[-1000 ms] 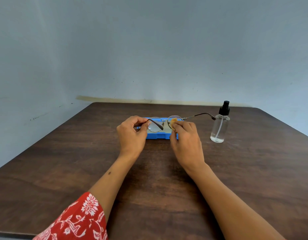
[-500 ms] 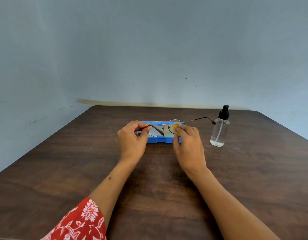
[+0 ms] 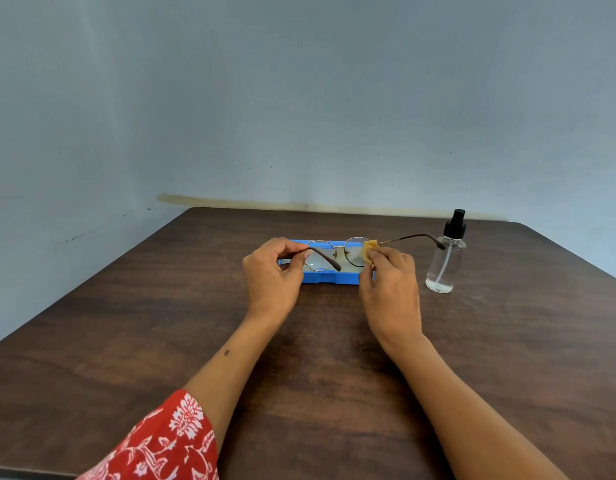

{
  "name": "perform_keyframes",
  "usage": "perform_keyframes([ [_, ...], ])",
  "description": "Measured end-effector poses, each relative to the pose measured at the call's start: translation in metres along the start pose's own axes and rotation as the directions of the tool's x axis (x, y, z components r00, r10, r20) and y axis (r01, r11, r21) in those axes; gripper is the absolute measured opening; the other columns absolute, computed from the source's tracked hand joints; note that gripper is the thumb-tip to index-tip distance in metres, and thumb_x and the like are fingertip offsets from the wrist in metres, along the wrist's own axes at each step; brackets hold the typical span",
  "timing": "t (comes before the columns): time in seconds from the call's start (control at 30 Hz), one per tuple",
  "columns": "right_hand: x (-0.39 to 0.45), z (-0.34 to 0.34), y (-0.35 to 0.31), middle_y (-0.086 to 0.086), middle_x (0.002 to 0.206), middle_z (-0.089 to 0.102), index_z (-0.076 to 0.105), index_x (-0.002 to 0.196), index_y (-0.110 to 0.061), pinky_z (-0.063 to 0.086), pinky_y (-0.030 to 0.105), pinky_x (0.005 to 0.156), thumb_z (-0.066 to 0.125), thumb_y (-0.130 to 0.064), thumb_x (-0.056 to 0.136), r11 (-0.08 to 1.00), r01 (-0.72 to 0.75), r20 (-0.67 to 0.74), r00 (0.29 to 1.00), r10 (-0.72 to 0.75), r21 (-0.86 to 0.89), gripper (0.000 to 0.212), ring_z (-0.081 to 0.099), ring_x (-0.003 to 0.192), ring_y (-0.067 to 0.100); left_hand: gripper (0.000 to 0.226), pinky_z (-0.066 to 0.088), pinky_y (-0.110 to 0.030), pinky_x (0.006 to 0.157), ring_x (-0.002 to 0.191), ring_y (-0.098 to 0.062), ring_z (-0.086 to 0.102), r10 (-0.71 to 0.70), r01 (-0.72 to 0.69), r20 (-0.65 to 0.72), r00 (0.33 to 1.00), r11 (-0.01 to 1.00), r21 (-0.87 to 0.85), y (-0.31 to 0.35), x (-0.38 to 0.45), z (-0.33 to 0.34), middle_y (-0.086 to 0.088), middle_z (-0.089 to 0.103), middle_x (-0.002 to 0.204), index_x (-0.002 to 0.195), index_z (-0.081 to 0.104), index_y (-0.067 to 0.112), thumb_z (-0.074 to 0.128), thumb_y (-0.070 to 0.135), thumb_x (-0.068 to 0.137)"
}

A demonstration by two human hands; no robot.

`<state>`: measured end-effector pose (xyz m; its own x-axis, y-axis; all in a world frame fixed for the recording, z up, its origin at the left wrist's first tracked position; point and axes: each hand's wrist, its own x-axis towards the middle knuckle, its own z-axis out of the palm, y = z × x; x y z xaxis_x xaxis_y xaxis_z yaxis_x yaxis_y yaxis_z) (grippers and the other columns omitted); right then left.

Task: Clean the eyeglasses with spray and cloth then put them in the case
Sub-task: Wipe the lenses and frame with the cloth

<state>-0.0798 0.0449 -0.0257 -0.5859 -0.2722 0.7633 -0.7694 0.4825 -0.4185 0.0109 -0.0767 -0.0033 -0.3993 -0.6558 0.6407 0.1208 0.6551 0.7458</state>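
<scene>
The round wire eyeglasses (image 3: 337, 254) are held above the open blue case (image 3: 329, 276), which lies on the brown desk (image 3: 161, 323). The left hand (image 3: 272, 271) pinches the frame at its left end, the temple arm folded across the lens. The right hand (image 3: 389, 282) presses a small yellow cloth (image 3: 369, 249) against the right lens. A clear spray bottle (image 3: 445, 258) stands upright just right of the case, near the outstretched right temple tip.

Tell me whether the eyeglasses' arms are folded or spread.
Spread. The eyeglasses are held above the blue case; one arm reaches toward the spray bottle, the other angles out from the left hand.
</scene>
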Motion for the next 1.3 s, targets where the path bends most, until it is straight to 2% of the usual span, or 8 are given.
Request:
perform_keyframes([
  [0.13, -0.0029, 0.0041, -0.0061, 0.014, 0.111, 0.064, 0.065, 0.110, 0.003, 0.044, 0.029, 0.084, 0.063, 0.003, 0.080, 0.993, 0.104, 0.058, 0.993, -0.107, 0.048, 0.030, 0.054, 0.104, 0.031, 0.007, 0.053, -0.015, 0.070, 0.077, -0.003, 0.063, 0.019, -0.019, 0.004, 1.000, 1.000, 0.010, -0.0016, -0.0007, 0.0002, 0.007, 0.067, 0.078, 0.081, 0.071, 0.014, 0.072, 0.008, 0.078],
  [0.33, -0.0006, 0.0002, -0.0023, 0.015, 0.113, 0.063, 0.064, 0.112, 0.004, 0.050, 0.035, 0.078, 0.058, 0.006, 0.081, 1.000, 0.014, 0.005, 1.000, -0.014, 0.010, 0.031, 0.053, 0.106, 0.032, 0.007, 0.055, -0.023, 0.070, 0.079, -0.010, 0.066, -0.002, 0.002, 0.004, 1.000, 1.000, -0.011, -0.0010, -0.0017, 0.0011, 0.002, 0.070, 0.081, 0.081, 0.072, 0.011, 0.070, 0.005, 0.078],
  [0.53, -0.0023, 0.0034, -0.0051, 0.017, 0.109, 0.065, 0.065, 0.109, 0.005, 0.048, 0.033, 0.085, 0.061, 0.007, 0.079, 0.993, 0.108, 0.025, 0.994, -0.109, 0.047, 0.030, 0.056, 0.102, 0.034, 0.008, 0.054, -0.016, 0.069, 0.077, -0.004, 0.064, 0.017, -0.017, 0.007, 1.000, 1.000, -0.004, -0.0009, -0.0031, 0.0012, 0.003, 0.069, 0.080, 0.081, 0.072, 0.013, 0.071, 0.006, 0.078],
  [0.7, -0.0001, -0.0022, -0.0002, 0.015, 0.114, 0.062, 0.063, 0.115, 0.003, 0.049, 0.036, 0.079, 0.056, 0.003, 0.085, 1.000, 0.012, 0.003, 1.000, -0.012, -0.011, 0.031, 0.051, 0.107, 0.031, 0.007, 0.055, -0.023, 0.069, 0.078, -0.009, 0.066, -0.005, 0.005, -0.002, 1.000, 1.000, -0.019, -0.0020, -0.0015, 0.0008, 0.004, 0.069, 0.079, 0.080, 0.072, 0.011, 0.070, 0.005, 0.078],
  [0.87, -0.0031, 0.0035, -0.0049, 0.017, 0.110, 0.065, 0.065, 0.110, 0.005, 0.051, 0.037, 0.080, 0.061, 0.006, 0.080, 0.994, 0.110, 0.036, 0.993, -0.111, 0.024, 0.030, 0.056, 0.101, 0.035, 0.009, 0.055, -0.021, 0.068, 0.077, -0.004, 0.064, 0.009, -0.008, 0.017, 1.000, 1.000, -0.011, -0.0007, -0.0042, 0.0021, 0.006, 0.067, 0.079, 0.082, 0.071, 0.014, 0.071, 0.006, 0.078],
  [1.1, -0.0020, -0.0011, 0.0001, 0.017, 0.113, 0.063, 0.064, 0.112, 0.004, 0.051, 0.037, 0.076, 0.058, 0.005, 0.083, 1.000, 0.021, -0.001, 1.000, -0.021, -0.010, 0.029, 0.053, 0.106, 0.034, 0.008, 0.058, -0.032, 0.072, 0.079, -0.010, 0.067, -0.003, 0.004, 0.021, 1.000, 1.000, -0.021, -0.0028, -0.0031, 0.0016, 0.002, 0.070, 0.080, 0.082, 0.072, 0.012, 0.070, 0.005, 0.078],
  [1.23, -0.0054, 0.0034, -0.0044, 0.016, 0.112, 0.064, 0.065, 0.111, 0.004, 0.049, 0.035, 0.082, 0.060, 0.005, 0.081, 0.994, 0.105, 0.053, 0.993, -0.106, 0.034, 0.030, 0.055, 0.104, 0.034, 0.007, 0.058, -0.034, 0.070, 0.079, -0.010, 0.066, 0.006, -0.006, 0.019, 1.000, 1.000, -0.017, -0.0015, -0.0037, 0.0013, 0.005, 0.068, 0.079, 0.081, 0.072, 0.013, 0.071, 0.006, 0.078],
  [1.3, -0.0052, 0.0028, -0.0044, 0.015, 0.113, 0.064, 0.065, 0.111, 0.004, 0.049, 0.035, 0.081, 0.059, 0.004, 0.082, 0.995, 0.095, 0.055, 0.994, -0.097, 0.039, 0.030, 0.054, 0.105, 0.033, 0.007, 0.058, -0.036, 0.071, 0.078, -0.009, 0.066, -0.004, 0.004, 0.006, 1.000, 1.000, -0.017, -0.0028, -0.0021, -0.0005, 0.006, 0.068, 0.077, 0.080, 0.071, 0.013, 0.071, 0.007, 0.078],
])
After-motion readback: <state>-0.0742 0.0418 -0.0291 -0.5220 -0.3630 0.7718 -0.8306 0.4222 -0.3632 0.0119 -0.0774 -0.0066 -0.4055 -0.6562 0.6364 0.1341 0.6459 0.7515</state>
